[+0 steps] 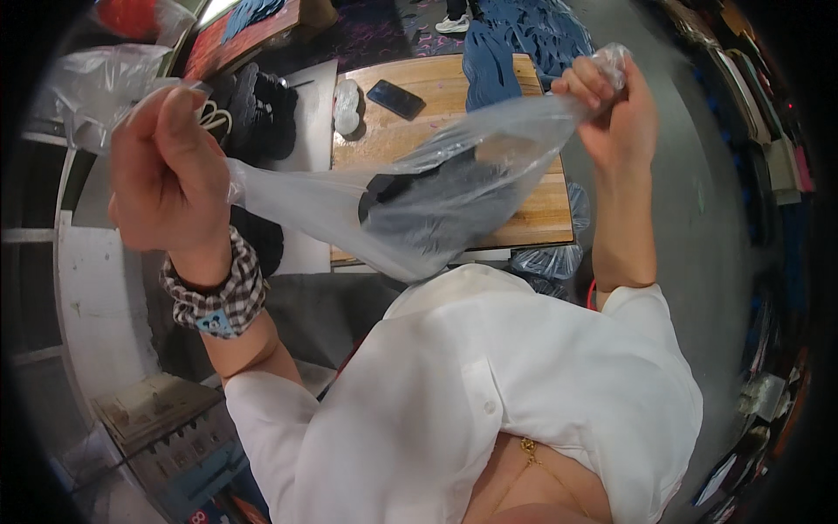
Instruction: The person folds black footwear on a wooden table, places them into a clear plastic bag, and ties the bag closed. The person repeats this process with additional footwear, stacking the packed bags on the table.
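A clear plastic bag (323, 210) is stretched slantwise across the front of my body, its right end higher. My left hand (166, 170), with a checked scrunchie (214, 293) on the wrist, is closed on one end of it. Raised higher, my right hand (611, 109) grips the other end, with bunched plastic above the fist. Dark fabric (428, 205) shows through the sagging middle; whether it lies in the bag or behind it, I cannot tell. Behind the bag is a wooden tabletop (375, 144).
On the tabletop lie a dark phone (395, 99), a small clear plastic object (347, 109) and blue cut fabric (493, 70). Black items (266, 113) sit to its left, near another clear bag (105, 83). A wooden box (161, 410) stands at lower left. Stacked goods (759, 113) line the right side.
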The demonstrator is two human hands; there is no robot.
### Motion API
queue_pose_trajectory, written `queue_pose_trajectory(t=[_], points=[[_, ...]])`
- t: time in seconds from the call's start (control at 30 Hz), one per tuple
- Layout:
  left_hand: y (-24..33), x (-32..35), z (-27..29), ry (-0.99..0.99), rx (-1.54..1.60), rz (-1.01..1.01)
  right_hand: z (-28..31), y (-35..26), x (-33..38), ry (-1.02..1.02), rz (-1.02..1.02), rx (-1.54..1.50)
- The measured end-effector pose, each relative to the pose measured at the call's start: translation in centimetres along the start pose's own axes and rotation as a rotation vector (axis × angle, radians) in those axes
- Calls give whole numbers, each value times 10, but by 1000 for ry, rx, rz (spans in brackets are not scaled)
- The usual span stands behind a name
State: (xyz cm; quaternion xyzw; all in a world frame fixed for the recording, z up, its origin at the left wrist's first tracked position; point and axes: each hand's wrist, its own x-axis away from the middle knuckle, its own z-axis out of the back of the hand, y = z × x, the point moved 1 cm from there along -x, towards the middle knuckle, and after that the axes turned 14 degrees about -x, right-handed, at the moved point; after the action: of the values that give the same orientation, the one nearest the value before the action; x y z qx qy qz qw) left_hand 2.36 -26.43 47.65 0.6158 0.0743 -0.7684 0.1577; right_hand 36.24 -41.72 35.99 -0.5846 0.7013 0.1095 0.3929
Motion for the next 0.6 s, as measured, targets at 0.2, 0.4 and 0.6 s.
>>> queue_pose_trajectory(t=[0.2, 0.4, 0.6], points=[[14, -28, -20, -567, 463, 475, -60, 53, 15, 663, 73, 316], [53, -32, -30, -907, 827, 275, -74, 92, -10, 168, -80, 1079], [86, -15, -53, -842, 689, -202, -42, 145, -22, 271, -205, 1113]])
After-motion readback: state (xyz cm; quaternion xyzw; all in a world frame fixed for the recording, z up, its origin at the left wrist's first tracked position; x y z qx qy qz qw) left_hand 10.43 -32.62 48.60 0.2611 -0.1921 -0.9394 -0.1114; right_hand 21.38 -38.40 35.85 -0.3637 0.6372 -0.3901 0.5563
